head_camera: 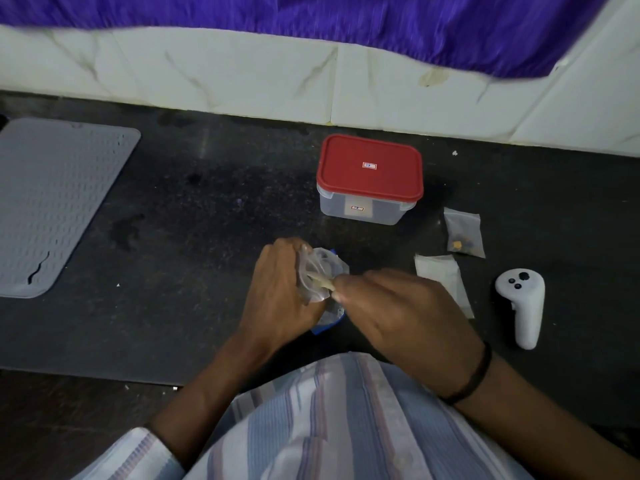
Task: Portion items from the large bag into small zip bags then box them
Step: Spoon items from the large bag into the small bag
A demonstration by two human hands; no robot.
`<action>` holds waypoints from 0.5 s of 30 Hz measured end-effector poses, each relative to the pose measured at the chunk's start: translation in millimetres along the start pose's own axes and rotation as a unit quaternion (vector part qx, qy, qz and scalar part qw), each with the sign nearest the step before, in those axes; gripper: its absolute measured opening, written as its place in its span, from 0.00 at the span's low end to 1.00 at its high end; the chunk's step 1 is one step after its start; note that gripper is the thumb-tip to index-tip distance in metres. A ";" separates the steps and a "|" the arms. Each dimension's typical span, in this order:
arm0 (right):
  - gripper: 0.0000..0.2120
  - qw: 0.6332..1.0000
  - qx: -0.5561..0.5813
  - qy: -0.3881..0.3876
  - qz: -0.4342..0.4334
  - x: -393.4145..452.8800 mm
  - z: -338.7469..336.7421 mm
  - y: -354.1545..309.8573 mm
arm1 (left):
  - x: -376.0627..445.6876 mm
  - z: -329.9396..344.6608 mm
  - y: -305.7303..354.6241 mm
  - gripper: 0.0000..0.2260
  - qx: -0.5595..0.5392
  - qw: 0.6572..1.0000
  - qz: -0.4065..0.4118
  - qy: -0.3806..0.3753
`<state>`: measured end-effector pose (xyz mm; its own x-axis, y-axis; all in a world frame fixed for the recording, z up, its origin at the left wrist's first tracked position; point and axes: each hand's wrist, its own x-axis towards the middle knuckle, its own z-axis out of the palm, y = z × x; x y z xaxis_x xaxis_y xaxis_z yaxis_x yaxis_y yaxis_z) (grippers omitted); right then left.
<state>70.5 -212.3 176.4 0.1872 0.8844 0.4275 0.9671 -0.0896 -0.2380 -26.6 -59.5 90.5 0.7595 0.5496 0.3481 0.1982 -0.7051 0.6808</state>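
Head view, looking down on a dark worktop (214, 209). Left hand (280, 289) curls its fingers round the crumpled clear large bag (323, 271), whose blue edge shows beneath the hands; the grip is closed on the plastic. Right hand (398, 306) meets the bag from the right, its fingertips pinched together on a fold at the bag's mouth; whether anything else sits between the fingertips cannot be told. A dark band (476, 379) circles the right wrist. Striped shirt (346, 427) fills the lower foreground.

Behind the hands stands a clear plastic box (363, 211) with a red lid (370, 167) seated on it; a small label marks the lid and another the front wall. To the right of the box lies a small zip bag (464, 232) flat on the worktop, with a few dark and yellow pieces gathered in its lower corner. Nearer the right hand lies a second small zip bag (446, 282), flat, contents not discernible. A white handheld controller (523, 303) rests further right, well apart from the box. A grey ribbed mat (52, 202) occupies the left edge of the worktop. White tiled wall (242, 67) and purple cloth (346, 19) close the far side.
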 end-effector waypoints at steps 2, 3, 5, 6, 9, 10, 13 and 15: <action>0.08 0.994 -0.092 0.018 -0.054 -0.8 -2.3 -2.8 | -0.1 0.7 -1.5 0.17 -0.030 1.000 -0.003 0.000; 0.08 0.991 -0.111 0.039 -0.065 -1.1 -4.1 -4.0 | -0.6 0.0 -2.5 0.18 -0.046 0.999 -0.010 0.000; 0.08 0.988 -0.105 0.102 -0.057 -4.9 -6.7 -2.0 | -1.7 -2.6 -4.3 0.20 -0.067 0.997 -0.040 0.001; 0.08 0.987 -0.085 0.130 -0.036 -7.7 -7.0 1.5 | -2.2 -3.9 -5.6 0.21 -0.072 0.996 -0.059 0.004; 0.08 0.991 -0.029 0.119 0.058 -17.8 3.6 21.4 | -3.8 -8.2 -7.6 0.23 -0.104 0.990 -0.092 0.033; 0.09 0.993 -0.022 0.083 0.083 -20.7 10.7 29.2 | -4.1 -9.3 -6.6 0.24 -0.123 0.987 -0.091 0.046; 0.11 0.995 -0.030 -0.042 0.086 -29.9 41.5 46.5 | -4.0 -10.3 -2.1 0.28 -0.186 0.977 -0.077 0.074; 0.11 0.993 -0.053 -0.096 0.048 -35.4 61.6 53.5 | 0.5 -9.0 3.4 0.35 -0.226 0.968 -0.069 0.082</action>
<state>105.0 -220.2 94.7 0.2540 0.9392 0.2310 0.9607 -0.2174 -0.1725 -31.2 -57.6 98.8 0.6290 0.7146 0.3062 -0.0294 -0.3717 0.9279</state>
